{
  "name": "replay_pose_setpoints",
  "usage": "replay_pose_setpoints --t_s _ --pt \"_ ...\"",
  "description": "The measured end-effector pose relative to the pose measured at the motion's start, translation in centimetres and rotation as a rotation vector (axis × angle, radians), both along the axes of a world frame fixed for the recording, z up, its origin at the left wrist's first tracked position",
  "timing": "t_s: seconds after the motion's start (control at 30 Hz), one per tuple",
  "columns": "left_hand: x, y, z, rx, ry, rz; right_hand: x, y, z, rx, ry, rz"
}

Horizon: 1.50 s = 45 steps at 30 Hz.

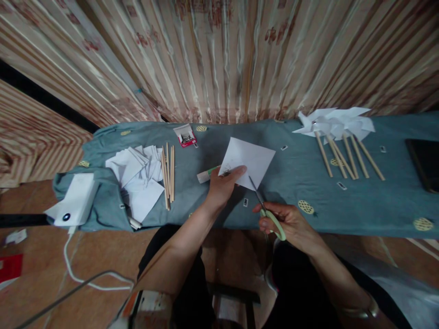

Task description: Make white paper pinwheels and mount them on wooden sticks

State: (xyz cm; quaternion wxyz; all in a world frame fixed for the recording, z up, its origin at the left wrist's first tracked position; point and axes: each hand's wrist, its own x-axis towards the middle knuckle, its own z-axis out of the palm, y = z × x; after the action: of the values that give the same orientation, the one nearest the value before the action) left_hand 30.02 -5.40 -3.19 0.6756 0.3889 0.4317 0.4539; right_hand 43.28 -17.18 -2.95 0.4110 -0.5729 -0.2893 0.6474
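My left hand [224, 183] pinches a white square of paper [252, 157] by its lower left side, thumb on top, above the cloth-covered table. In my right hand [284, 219] is a pair of scissors [272, 221] with light green handles, fingers through the loops. Its blades reach the paper's lower corner and overlap the sheet there; whether they are cutting I cannot tell. Partly hidden beneath my left hand lies a small pale and green item [205, 175] that I cannot identify.
White paper sheets [142, 167] lie heaped at left, beside several wooden sticks [168, 178]. Behind stands an open red box [186, 137] of small metal pieces. Paper pinwheels [338, 123] on sticks lie at right, near a dark flat object [423, 162]. A white device [76, 198] with a cable sits at the left edge.
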Motion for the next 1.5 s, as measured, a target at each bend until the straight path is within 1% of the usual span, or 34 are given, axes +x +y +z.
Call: replay_pose_setpoints --t_s 0.17,0.33,0.53,0.7,0.87,1.17,1.5 --pt "-0.01 -0.07 -0.4 -0.015 0.006 -0.033 -0.11 0.09 0.33 0.016 -0.019 -0.009" --pt "-0.01 -0.05 -0.41 -0.015 0.027 -0.022 -0.27 0.14 0.5 -0.002 -0.018 -0.032" --pt "0.2 -0.36 -0.15 -0.033 0.01 -0.036 -0.25 0.07 0.3 0.022 -0.048 -0.027" --pt "0.28 -0.38 -0.17 -0.052 -0.005 -0.042 -0.17 0.05 0.29 -0.018 -0.033 -0.045" --pt "0.16 -0.25 -0.13 -0.066 -0.009 -0.038 -0.07 0.08 0.2 0.0 -0.033 -0.045" --pt "0.1 -0.42 -0.25 -0.049 -0.008 -0.105 0.14 -0.1 -0.42 0.052 -0.064 -0.031" --pt "0.23 -0.64 0.44 -0.049 -0.018 -0.126 -0.03 0.06 0.14 0.009 -0.031 -0.065"
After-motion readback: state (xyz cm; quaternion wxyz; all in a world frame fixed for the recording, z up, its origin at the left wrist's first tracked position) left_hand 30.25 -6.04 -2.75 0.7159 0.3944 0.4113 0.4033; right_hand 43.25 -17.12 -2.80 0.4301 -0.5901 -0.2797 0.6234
